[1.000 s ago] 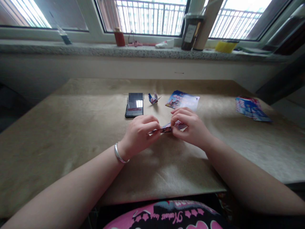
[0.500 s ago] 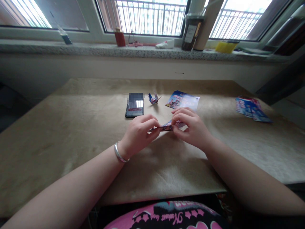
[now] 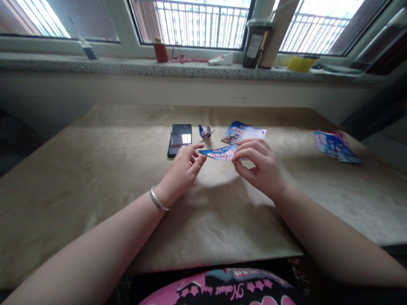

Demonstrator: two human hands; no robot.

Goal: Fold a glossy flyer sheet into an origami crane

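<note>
A folded paper piece (image 3: 220, 152), printed in blue and pink, is being pinched at its right end between the thumb and the fingertips of the right hand (image 3: 259, 168). It is being held lifted clear of the tabletop (image 3: 95, 169), lying nearly flat in the air. The left hand (image 3: 183, 167) is being held loosely open just to the left of that piece, its fingers stretched toward the pointed left tip. Whether the tip is being touched cannot be told, but nothing is being gripped by this hand. A silver bangle (image 3: 158, 200) is being worn on the left wrist. Just beyond the left hand a dark phone (image 3: 179, 140) is lying flat on the tabletop, and beyond the gap between the two hands a small folded paper figure (image 3: 205, 131) is standing. Just beyond the right hand a printed sheet (image 3: 244, 132) is lying flat. Well off to the right of the right hand, a few more printed sheets (image 3: 335, 146) are lying near the tabletop's edge.
</note>
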